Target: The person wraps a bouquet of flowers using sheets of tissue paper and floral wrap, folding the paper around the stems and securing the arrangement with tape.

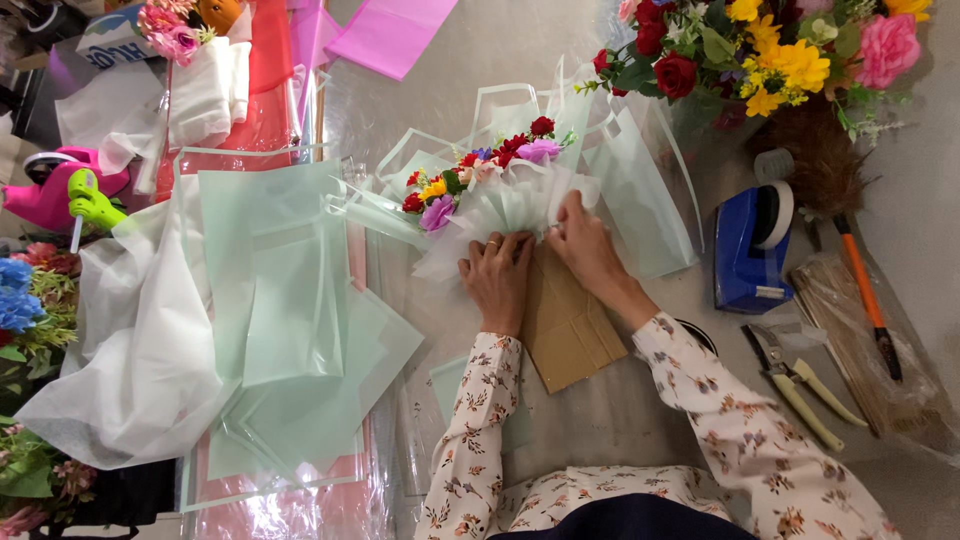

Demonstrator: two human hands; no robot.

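Left hand (497, 275) flat, fingers spread, pressing white wrap of bouquet (480, 180). Right hand (580, 240) pinches wrap's edge. Bouquet mid-worktop (620, 410) on brown card (565, 325). Mint sheets (290, 300) crowd left; tape dispenser (750, 250), pruners (795, 380) right.

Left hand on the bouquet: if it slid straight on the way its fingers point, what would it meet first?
The left hand points up the table, so it would probably meet the white wrapping, then the small flowers.
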